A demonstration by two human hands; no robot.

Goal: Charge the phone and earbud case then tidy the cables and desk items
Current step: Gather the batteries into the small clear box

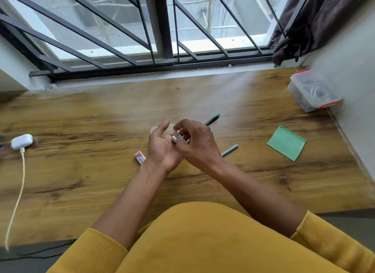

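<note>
Both hands meet over the middle of the wooden desk (101, 181). My right hand (196, 144) pinches a small silver and white item (177, 138) with curled fingers; what it is I cannot tell. My left hand (162, 146) lies palm up beside it, fingers relaxed, under that item. A white earbud case (21, 141) sits at the far left with a cream cable (17, 199) plugged into it, running down off the desk's front edge. No phone is in view.
An eraser (140, 157) lies by my left wrist. A green-capped pen (213, 119) and a blue pen (230, 150) lie right of my hands. A green sticky pad (286, 143) sits further right. A clear lidded box (313, 91) holds coiled cables at the back right. Window bars (162, 24) stand behind.
</note>
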